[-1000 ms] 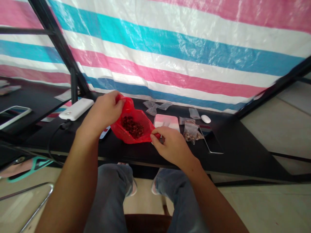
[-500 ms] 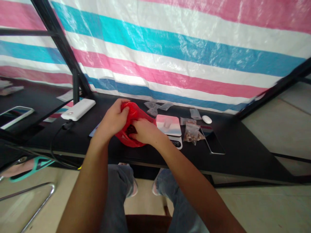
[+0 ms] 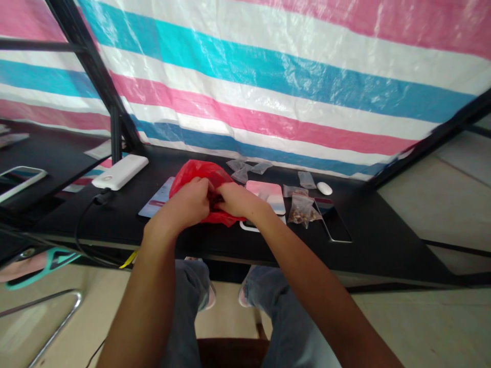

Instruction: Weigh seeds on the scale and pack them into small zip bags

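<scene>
A red plastic bag [image 3: 197, 171] lies crumpled on the black table, its mouth turned toward me. My left hand [image 3: 195, 200] is at the bag's left side, fingers curled in over the opening. From the right, my right hand [image 3: 238, 199] reaches into the same opening with its fingers pressed together. Something dark shows between my fingertips, too small and shadowed to name. Right beside the bag is a small scale [image 3: 265, 195] with a pink, white and blue top, partly under my right wrist. A small clear item rests on it. A phone with a lit screen [image 3: 159, 199] lies partly behind my left wrist.
Small clear zip bags [image 3: 241, 169] lie behind the scale. To its right are filled bags of brown pieces [image 3: 302, 208], a dark phone [image 3: 333, 220] and a white oval object [image 3: 324, 188]. A white power bank [image 3: 120, 172] with a cable sits left.
My left hand has come down from the bag's upper rim to its opening, near my right hand. The bag has spread wider, and more of the lit phone on the left shows.
</scene>
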A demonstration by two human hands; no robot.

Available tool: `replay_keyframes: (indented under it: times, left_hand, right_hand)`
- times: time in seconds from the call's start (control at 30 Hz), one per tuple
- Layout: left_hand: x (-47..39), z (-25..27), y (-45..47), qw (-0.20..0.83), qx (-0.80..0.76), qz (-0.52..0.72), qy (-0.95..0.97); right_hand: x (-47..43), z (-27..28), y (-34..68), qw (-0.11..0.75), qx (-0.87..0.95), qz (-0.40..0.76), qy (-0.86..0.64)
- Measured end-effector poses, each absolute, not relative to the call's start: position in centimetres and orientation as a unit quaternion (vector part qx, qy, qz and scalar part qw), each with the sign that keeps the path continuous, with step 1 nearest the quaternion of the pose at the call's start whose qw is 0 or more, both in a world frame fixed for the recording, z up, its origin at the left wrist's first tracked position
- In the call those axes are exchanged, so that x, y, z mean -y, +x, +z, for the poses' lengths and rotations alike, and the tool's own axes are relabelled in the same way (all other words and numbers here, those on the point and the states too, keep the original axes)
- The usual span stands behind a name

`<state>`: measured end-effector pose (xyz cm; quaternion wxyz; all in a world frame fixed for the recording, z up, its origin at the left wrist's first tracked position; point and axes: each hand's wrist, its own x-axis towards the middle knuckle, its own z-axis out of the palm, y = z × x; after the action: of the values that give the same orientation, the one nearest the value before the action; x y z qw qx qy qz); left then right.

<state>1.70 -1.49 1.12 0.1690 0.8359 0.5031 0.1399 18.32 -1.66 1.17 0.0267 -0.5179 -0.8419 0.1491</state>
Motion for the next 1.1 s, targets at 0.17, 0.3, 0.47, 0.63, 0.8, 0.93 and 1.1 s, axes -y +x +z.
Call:
replay_keyframes:
  times: [0.17,0.3,0.47,0.63,0.8,0.93,1.1]
  left_hand:
    - [0.3,-0.7,1.3,0.196,-0.507,0.045,0.838]
    - [0.1,-0.9,1.6,0.167,-0.528,0.047,0.831]
    - [0.0,-0.3,1.3,0.168,-0.536,0.061,0.825]
    - [0.3,0.2,1.3,0.154,-0.546,0.095,0.818]
    - [0.5,0.4,1.5,0.154,-0.557,0.113,0.808]
    - [0.6,0.3,1.7,0.159,-0.551,0.115,0.811]
    - [0.8,0.3,1.9,0.155,-0.543,0.12,0.816]
  right_hand:
    - [1.9,1.7,18.4,0.009,0.839,0.159,-0.521]
    - [2.0,1.9,18.1,-0.012,0.834,0.133,-0.535]
    - [1.6,2.1,18.6,-0.028,0.825,0.105,-0.555]
    - [1.2,2.5,19.2,-0.004,0.837,0.086,-0.541]
    - [0.8,2.3,19.2,0.003,0.841,0.089,-0.533]
    - [0.6,2.2,19.3,0.025,0.847,0.096,-0.523]
    - [0.4,2.3,19.7,0.035,0.845,0.098,-0.525]
